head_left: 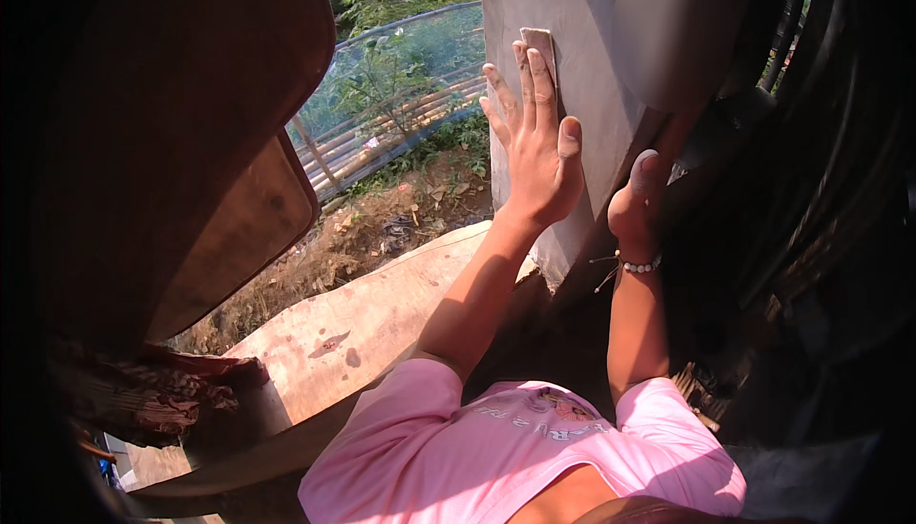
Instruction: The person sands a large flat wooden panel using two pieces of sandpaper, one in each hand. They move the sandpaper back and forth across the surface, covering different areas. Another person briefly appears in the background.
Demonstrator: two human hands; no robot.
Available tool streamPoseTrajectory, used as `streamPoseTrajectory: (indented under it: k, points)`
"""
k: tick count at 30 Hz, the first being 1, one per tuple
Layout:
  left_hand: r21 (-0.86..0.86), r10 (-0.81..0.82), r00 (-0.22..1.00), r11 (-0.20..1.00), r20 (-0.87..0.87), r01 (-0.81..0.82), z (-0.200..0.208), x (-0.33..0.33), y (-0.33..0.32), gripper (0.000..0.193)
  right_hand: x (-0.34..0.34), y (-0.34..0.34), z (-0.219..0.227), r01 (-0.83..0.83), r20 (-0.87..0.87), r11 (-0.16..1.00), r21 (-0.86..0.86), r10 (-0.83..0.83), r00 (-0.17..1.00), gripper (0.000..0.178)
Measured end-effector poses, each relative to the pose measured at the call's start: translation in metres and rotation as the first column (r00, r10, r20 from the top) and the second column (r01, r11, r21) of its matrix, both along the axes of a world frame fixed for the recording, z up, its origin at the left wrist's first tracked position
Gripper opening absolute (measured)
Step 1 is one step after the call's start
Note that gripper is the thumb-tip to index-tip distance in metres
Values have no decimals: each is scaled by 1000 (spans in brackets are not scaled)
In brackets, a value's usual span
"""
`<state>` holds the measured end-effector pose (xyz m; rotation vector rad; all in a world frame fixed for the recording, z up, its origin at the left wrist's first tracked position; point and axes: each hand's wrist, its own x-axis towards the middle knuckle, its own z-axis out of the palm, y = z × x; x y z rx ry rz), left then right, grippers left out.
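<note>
My left hand [539, 147] lies flat against a tall greyish panel [596, 56], its fingers stretched and its thumb off to the side. Two fingertips press a small brown rectangular piece [537, 37], which looks like folded sandpaper, onto the panel's face. Beside the panel's right edge is my right hand [637, 201], lower and closer to me, with a beaded bracelet on the wrist. Its thumb points up along that edge. The other fingers are lost in shadow, so what they grip, if anything, cannot be made out.
Large brown rounded panels [253, 228] stand at the left. Below them lies a pale stained wooden board [353, 324]. Behind are a bare earth slope [382, 228], stacked bamboo poles [410, 118] and blue netting [420, 37]. Deep shadow covers the right side.
</note>
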<state>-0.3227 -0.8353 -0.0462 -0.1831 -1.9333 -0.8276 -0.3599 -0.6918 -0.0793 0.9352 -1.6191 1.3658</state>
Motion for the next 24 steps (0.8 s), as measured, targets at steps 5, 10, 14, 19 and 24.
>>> streamPoseTrajectory:
  k: [5,10,14,19,24]
  points:
    - [-58,6,999,998,-49,-9,0,0,-1,75,19,-5,-5,73,7,997,41,-73,997,92]
    - [-6,36,997,999,-62,-36,2,-9,-8,74,20,-9,-27,127,-36,991,41,-126,991,92]
    - [-78,61,998,995,-19,-63,-22,-5,3,76,21,-8,-35,118,-51,992,44,-116,992,90]
    - [-32,-1,997,999,-75,-2,22,-9,-15,74,-4,-2,-9,80,-106,996,30,-76,991,78]
    - [-52,-18,1000,998,18,19,-24,14,6,76,-13,-2,-12,-48,104,988,-149,64,992,68]
